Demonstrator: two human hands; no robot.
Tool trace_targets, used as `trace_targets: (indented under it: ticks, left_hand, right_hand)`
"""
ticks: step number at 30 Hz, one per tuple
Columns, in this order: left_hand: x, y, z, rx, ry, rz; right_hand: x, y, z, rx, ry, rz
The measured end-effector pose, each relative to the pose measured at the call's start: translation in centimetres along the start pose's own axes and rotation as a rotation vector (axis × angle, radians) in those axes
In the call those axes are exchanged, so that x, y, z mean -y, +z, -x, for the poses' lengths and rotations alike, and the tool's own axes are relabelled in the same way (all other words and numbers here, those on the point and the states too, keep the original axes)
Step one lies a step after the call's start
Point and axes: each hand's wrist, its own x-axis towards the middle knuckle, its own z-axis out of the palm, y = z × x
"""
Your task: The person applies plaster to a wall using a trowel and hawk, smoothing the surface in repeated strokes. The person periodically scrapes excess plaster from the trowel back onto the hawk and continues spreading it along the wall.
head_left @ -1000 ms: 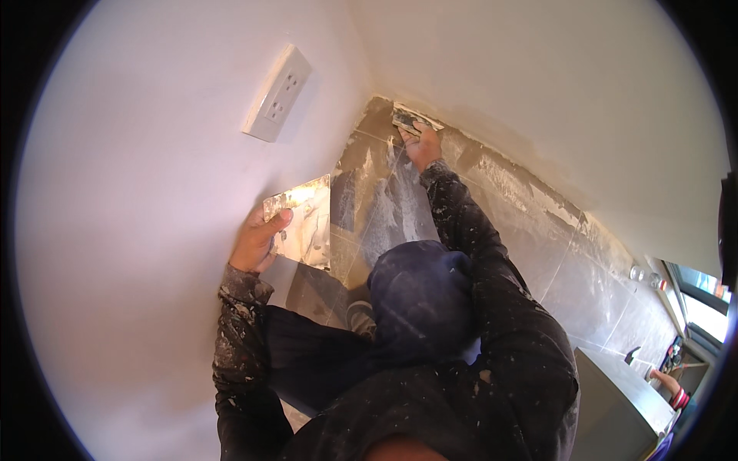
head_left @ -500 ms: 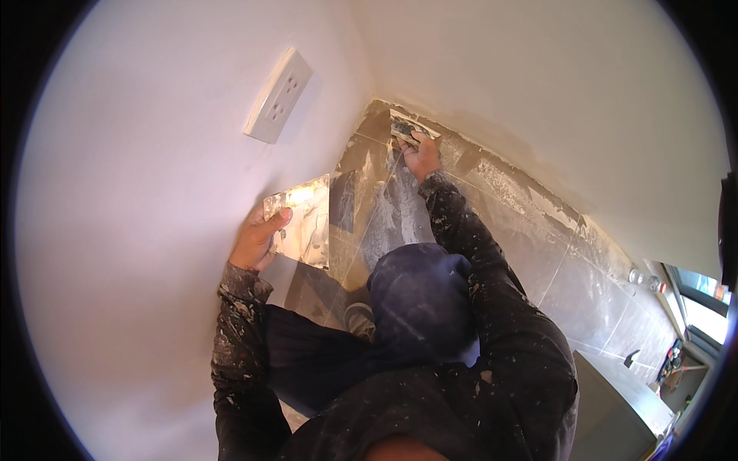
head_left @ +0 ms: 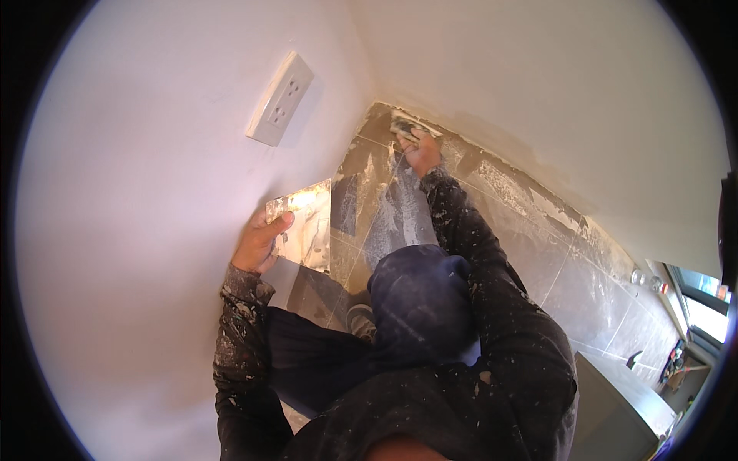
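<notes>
My left hand (head_left: 257,240) grips a flat, square plate (head_left: 307,234) by its left edge, thumb on top. Pale plaster is smeared over the plate, which is held beside the left wall. Further off, my right hand (head_left: 423,152) is closed on a wide-bladed trowel (head_left: 411,126), slightly blurred, at the foot of the right wall (head_left: 492,84) near the corner. The fingers under the trowel are partly hidden. Streaks of pale plaster mark the grey tiled floor (head_left: 396,215) below it.
A white double socket (head_left: 280,100) sits on the left wall (head_left: 154,192). My bent knee (head_left: 421,300) and shoe (head_left: 360,319) are between my arms. At the lower right stand a grey box-like unit (head_left: 619,399) and small clear containers (head_left: 638,276) by the wall.
The trowel has tilted and its blade now looks narrower and blurred, still close to the corner. My left hand and the plate have barely shifted.
</notes>
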Motion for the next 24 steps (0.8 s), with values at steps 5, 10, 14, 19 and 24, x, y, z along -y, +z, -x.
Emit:
trace_targets:
  ticks: [5, 10, 14, 19, 24]
  left_hand:
    - [0.0, -0.2, -0.1, 0.029, -0.007, 0.016]
    - [0.1, -0.5, -0.3, 0.050, 0.012, 0.003]
    - [0.1, -0.4, -0.3, 0.025, 0.000, -0.003]
    - [-0.1, -0.4, -0.3, 0.064, 0.002, 0.004]
    - [-0.1, -0.2, -0.5, 0.061, 0.007, -0.001]
  right_hand:
    - [0.7, 0.2, 0.8, 0.032, 0.068, -0.332]
    - [-0.1, 0.4, -0.3, -0.068, -0.085, 0.020]
    - [0.3, 0.9, -0.9, 0.097, 0.003, -0.347]
    - [3.3, 1.3, 0.6, -0.153, -0.003, -0.204]
    - [6.6, 0.6, 0.7, -0.295, 0.666, -1.376]
